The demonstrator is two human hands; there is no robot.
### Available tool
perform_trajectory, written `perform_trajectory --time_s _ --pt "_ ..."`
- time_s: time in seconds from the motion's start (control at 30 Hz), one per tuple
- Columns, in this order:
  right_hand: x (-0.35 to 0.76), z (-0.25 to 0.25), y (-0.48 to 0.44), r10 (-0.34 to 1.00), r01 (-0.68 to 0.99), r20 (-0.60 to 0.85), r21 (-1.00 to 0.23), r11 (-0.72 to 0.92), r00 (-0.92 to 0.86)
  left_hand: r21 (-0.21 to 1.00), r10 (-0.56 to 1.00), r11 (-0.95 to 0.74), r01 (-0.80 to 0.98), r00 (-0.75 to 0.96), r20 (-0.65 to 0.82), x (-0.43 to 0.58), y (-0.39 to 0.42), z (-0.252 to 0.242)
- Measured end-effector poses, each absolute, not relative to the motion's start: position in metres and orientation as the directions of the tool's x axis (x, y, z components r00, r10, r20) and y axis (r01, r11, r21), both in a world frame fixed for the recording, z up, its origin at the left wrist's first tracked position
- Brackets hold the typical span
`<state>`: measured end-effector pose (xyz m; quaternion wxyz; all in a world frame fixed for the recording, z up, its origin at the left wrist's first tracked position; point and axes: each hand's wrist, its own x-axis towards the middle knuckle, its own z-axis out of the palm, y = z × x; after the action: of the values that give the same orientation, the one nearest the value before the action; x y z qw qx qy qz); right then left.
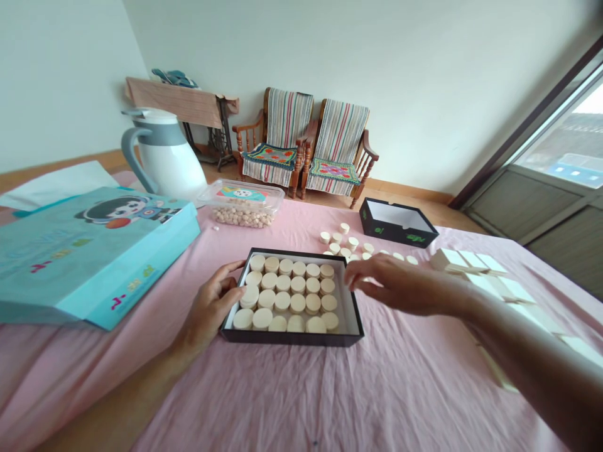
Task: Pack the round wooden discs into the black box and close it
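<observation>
Seemingly, the filling was judged nearly finished. On the blue box (89,251) a cartoon figure and coloured characters were seen, but none could be read. The black box (292,339), at the middle of the pink cloth, was packed with rows of discs (289,292). Green marks on the lid (398,221) stayed illegible. The left hand (210,307) was curled at the box's left wall, its grip untellable. The right hand (400,282) was held over the far right corner, fingers loosely together, contents unclear. Loose discs (351,243) were left outside.
</observation>
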<state>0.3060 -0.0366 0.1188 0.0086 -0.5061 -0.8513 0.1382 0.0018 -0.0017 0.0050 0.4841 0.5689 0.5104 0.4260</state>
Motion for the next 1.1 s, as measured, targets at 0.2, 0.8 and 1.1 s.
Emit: perform_trajectory --time_s 0.2,0.8,1.1 --pt "0.356 0.095 -0.007 0.979 0.966 -0.003 -0.160 0.202 -0.205 0.985 0.993 -0.010 0.175 0.116 -0.010 0.002 -0.002 0.005" --pt "0.361 0.024 0.006 0.992 0.986 -0.006 -0.106 -0.129 0.129 0.981 0.993 -0.015 0.193 0.114 -0.007 0.001 0.000 0.004" --pt "0.360 0.024 0.005 0.991 0.983 -0.015 -0.125 -0.132 0.131 0.984 0.994 -0.021 0.178 0.109 0.001 0.002 -0.001 0.006"
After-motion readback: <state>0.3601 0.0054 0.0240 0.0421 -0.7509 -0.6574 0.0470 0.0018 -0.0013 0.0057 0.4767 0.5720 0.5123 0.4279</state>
